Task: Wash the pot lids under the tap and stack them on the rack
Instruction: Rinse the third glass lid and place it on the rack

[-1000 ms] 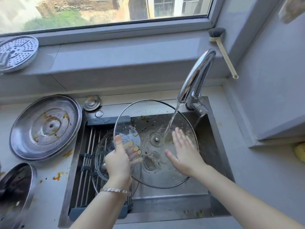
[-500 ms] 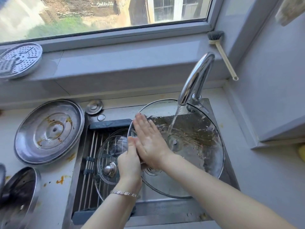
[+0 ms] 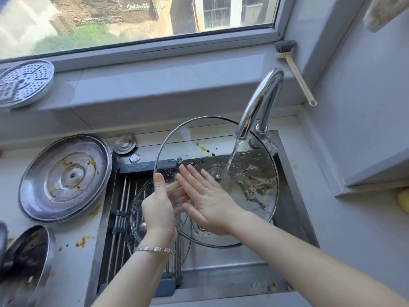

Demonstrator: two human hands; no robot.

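Note:
A large glass lid (image 3: 199,138) is tilted over the sink under the running tap (image 3: 259,103). My left hand (image 3: 158,213) grips its left rim, thumb on the near face. My right hand (image 3: 205,198) lies flat and open on the lid's inner surface, left of the water stream. Brown residue shows on the lid's right side where the water hits. A smaller glass lid (image 3: 137,220) rests on the roll-up rack (image 3: 120,196) over the sink's left part, partly hidden by my left hand.
A dirty steel lid (image 3: 64,178) lies on the counter at the left, and a dark lid (image 3: 24,258) in front of it. A small metal cap (image 3: 125,144) sits by the sink. A perforated steamer plate (image 3: 22,82) and a dish brush (image 3: 292,69) are on the sill.
The lid has swung from facing me to tilting right under the stream. My right hand crossed from the lid's right side to its left half, close to my left hand.

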